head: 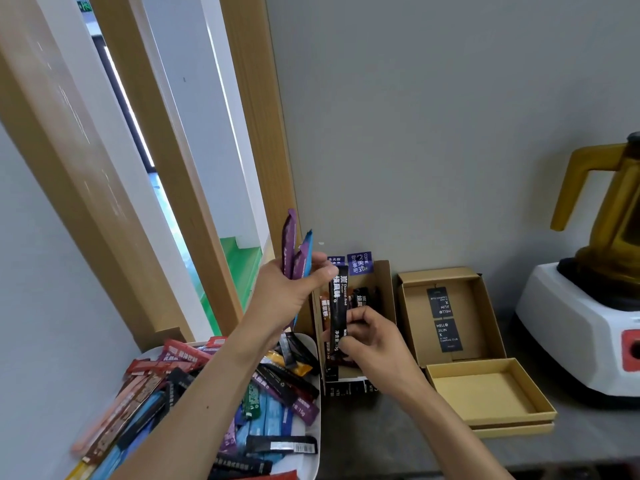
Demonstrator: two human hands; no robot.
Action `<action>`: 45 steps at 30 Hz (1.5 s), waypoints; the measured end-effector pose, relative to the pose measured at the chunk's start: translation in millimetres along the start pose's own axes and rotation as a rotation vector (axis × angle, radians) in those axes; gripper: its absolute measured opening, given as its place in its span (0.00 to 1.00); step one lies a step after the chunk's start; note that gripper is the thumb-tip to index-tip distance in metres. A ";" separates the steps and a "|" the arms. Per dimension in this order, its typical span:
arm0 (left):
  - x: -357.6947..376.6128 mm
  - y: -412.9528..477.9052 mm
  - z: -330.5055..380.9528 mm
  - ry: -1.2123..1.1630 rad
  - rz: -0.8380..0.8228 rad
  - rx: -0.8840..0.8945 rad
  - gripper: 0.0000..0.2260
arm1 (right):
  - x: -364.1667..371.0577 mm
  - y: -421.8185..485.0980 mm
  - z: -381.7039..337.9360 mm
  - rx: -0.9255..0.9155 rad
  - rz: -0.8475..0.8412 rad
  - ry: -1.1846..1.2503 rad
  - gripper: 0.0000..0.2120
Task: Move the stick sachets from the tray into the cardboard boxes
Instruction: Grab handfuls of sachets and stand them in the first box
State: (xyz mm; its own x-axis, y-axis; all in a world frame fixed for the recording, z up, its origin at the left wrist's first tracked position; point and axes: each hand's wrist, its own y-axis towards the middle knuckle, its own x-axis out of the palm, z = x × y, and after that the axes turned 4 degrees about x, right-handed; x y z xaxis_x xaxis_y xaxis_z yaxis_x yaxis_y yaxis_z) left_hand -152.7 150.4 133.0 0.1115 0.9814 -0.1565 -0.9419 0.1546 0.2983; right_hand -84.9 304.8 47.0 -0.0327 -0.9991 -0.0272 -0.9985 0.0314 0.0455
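A white tray at the lower left is heaped with stick sachets in many colours. My left hand is raised above it, gripping purple and blue sachets upright, its thumb touching the top of a black sachet. My right hand pinches the lower end of that black sachet over an open cardboard box that holds several dark and orange sachets. A second cardboard box stands open to the right with two black cards inside.
A shallow box lid lies in front of the second box. A blender with a yellow jug and white base stands at the far right. A grey wall runs behind the boxes, and a wooden door frame rises at the left.
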 end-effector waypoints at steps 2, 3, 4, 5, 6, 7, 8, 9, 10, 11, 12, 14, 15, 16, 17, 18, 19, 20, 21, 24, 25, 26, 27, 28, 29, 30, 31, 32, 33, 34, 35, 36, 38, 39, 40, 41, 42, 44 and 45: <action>1.2 1.6 -4.3 0.046 0.027 0.032 0.06 | 0.0 1.5 2.8 -0.018 0.021 -0.024 0.11; 1.2 2.4 -6.8 0.074 0.040 0.040 0.05 | -0.4 2.3 5.4 -0.043 0.051 -0.061 0.10; 1.1 2.5 -9.0 0.099 0.044 0.040 0.05 | -0.4 3.0 8.0 -0.067 0.081 -0.106 0.09; 1.3 2.3 -10.8 0.112 0.041 0.033 0.05 | -0.7 3.8 11.4 -0.080 0.109 -0.149 0.09; 1.4 1.8 -12.1 0.111 0.041 0.026 0.05 | -1.2 4.9 16.2 -0.080 0.135 -0.193 0.09; 1.2 1.5 -12.6 0.102 0.050 0.023 0.06 | -1.8 6.6 21.8 -0.069 0.173 -0.251 0.09; 0.8 0.9 -11.9 0.078 0.068 0.023 0.06 | -2.0 8.2 27.6 -0.049 0.221 -0.322 0.09; -0.1 0.9 -10.5 0.035 0.091 0.018 0.06 | -1.7 10.1 33.5 -0.026 0.274 -0.409 0.08; -1.3 0.9 -9.3 -0.023 0.107 0.002 0.07 | 0.0 11.4 38.0 -0.009 0.324 -0.507 0.09; -2.5 0.9 -8.2 -0.086 0.108 -0.028 0.08 | 3.0 12.9 41.1 0.003 0.366 -0.606 0.10; -3.7 0.5 -7.5 -0.149 0.095 -0.065 0.12 | 6.9 14.9 42.6 0.006 0.396 -0.685 0.11; -5.3 -0.5 -5.8 -0.252 0.044 -0.132 0.20 | 16.2 21.7 43.3 0.010 0.418 -0.761 0.13; -5.5 -1.2 -4.7 -0.278 0.021 -0.155 0.21 | 20.2 25.2 42.5 0.012 0.419 -0.787 0.13; -5.2 -1.9 -4.6 -0.293 0.006 -0.173 0.20 | 23.2 28.9 42.5 0.013 0.418 -0.818 0.14; -4.7 -3.0 -4.6 -0.308 -0.002 -0.190 0.18 | 24.7 31.9 42.8 0.011 0.423 -0.852 0.15; -4.3 -4.1 -4.9 -0.329 -0.002 -0.208 0.16 | 25.3 34.1 43.6 0.006 0.434 -0.889 0.16; -4.1 -5.3 -5.6 -0.350 0.004 -0.229 0.15 | 25.0 34.8 44.5 0.004 0.448 -0.932 0.16; -4.4 -6.2 -7.2 -0.362 0.012 -0.246 0.14 | 24.4 34.7 45.4 -0.001 0.458 -0.972 0.15; -4.4 -6.7 -8.9 -0.366 0.018 -0.260 0.13 | 24.1 34.7 47.1 -0.005 0.454 -1.010 0.13; -2.7 -9.1 -12.3 -0.401 0.022 -0.287 0.11 | 23.9 35.3 53.4 -0.027 0.399 -1.059 0.08; -1.5 -10.0 -12.5 -0.427 0.024 -0.294 0.10 | 23.8 35.6 54.0 -0.029 0.385 -1.058 0.07; -0.4 -10.0 -13.3 -0.450 0.028 -0.301 0.10 | 24.0 36.2 53.9 -0.029 0.381 -1.053 0.07; 0.5 -10.3 -13.6 -0.467 0.034 -0.308 0.10 | 24.5 36.4 53.1 -0.030 0.380 -1.050 0.07; 1.4 -9.6 -14.6 -0.477 0.039 -0.312 0.10 | 25.0 36.5 52.7 -0.037 0.385 -1.046 0.08; 2.1 -9.0 -15.2 -0.486 0.043 -0.312 0.10 | 25.6 36.1 51.4 -0.035 0.394 -1.043 0.10; 2.8 -8.1 -15.7 -0.493 0.044 -0.308 0.11 | 25.9 36.0 50.4 -0.029 0.405 -1.040 0.13; 3.6 -7.1 -15.8 -0.497 0.043 -0.304 0.11 | 25.7 36.3 49.8 -0.021 0.415 -1.042 0.14; 4.2 -6.6 -15.8 -0.498 0.042 -0.300 0.11 | 25.2 37.4 50.6 -0.011 0.419 -1.060 0.14; 4.7 -6.9 -15.5 -0.496 0.040 -0.297 0.10 | 24.7 38.3 50.5 0.002 0.416 -1.084 0.13; 4.9 -7.1 -15.5 -0.493 0.037 -0.295 0.10 | 24.0 39.2 50.7 0.012 0.418 -1.096 0.11; 4.8 -7.8 -15.4 -0.489 0.030 -0.291 0.11 | 23.4 39.5 50.5 0.016 0.423 -1.100 0.10; 4.4 -7.9 -16.5 -0.483 0.024 -0.284 0.12 | 23.0 39.8 50.8 0.016 0.426 -1.096 0.10; 3.7 -8.1 -18.5 -0.460 0.021 -0.272 0.14 | 23.1 38.5 50.8 -0.003 0.436 -1.086 0.09; 3.3 -8.1 -19.2 -0.443 0.018 -0.265 0.14 | 23.6 37.4 50.1 -0.011 0.436 -1.083 0.09; 3.4 -7.9 -19.9 -0.424 0.016 -0.260 0.14 | 23.7 37.0 50.3 -0.019 0.430 -1.073 0.08; 3.2 -8.1 -19.9 -0.406 0.011 -0.257 0.14 | 23.6 36.8 49.6 -0.020 0.417 -1.074 0.08; 3.0 -8.7 -19.1 -0.390 0.002 -0.253 0.13 | 23.4 37.1 49.4 -0.019 0.407 -1.088 0.08; 2.6 -10.4 -16.2 -0.354 -0.027 -0.238 0.12 | 22.1 37.7 49.7 -0.016 0.398 -1.099 0.07; 2.2 -11.2 -14.5 -0.337 -0.043 -0.228 0.12 | 21.1 37.3 49.0 -0.023 0.405 -1.082 0.05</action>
State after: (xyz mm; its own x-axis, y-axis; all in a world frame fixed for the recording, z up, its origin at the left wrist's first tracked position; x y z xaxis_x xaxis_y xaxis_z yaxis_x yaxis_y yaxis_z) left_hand -146.6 149.2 115.6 0.2138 0.9630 0.1641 -0.9761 0.2038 0.0757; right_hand -125.0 286.2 -0.8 -0.3829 -0.3683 -0.8472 -0.9052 0.3327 0.2645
